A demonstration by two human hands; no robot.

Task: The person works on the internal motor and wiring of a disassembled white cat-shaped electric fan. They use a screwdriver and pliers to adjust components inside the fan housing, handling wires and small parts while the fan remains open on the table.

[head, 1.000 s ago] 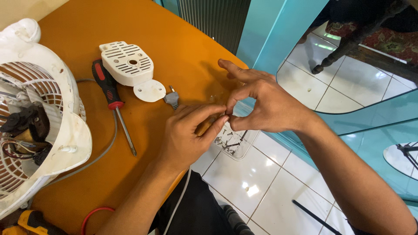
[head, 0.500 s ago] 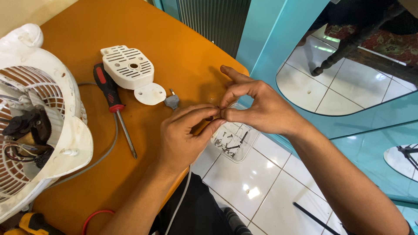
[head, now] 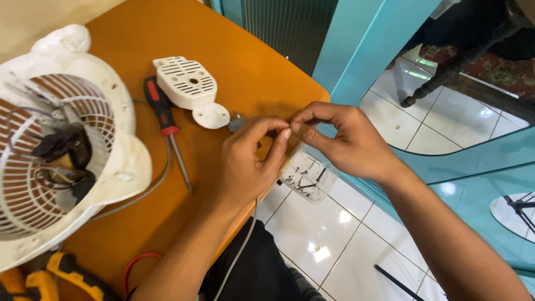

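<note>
My left hand [head: 251,161] and my right hand [head: 343,142] meet fingertip to fingertip just past the front edge of the orange table [head: 245,67]. Thumb and forefinger of each pinch a tiny part between them, too small and too covered to make out. Right under the hands a small clear plastic box [head: 306,178] with several dark screws sticks out past the table edge. I cannot tell what it rests on. A small metal piece [head: 236,122] lies on the table just left of my left hand.
A white fan housing with a grille and exposed motor [head: 56,161] fills the left. A red-and-black screwdriver [head: 164,125], a white vented cover [head: 186,83] and a white round cap [head: 211,115] lie mid-table. A yellow tool [head: 61,276] sits bottom left. White floor tiles [head: 312,245] lie below.
My right hand's fingers, spread a second ago, have drawn in and now pinch against my left fingertips. Both hands stay at the table edge.
</note>
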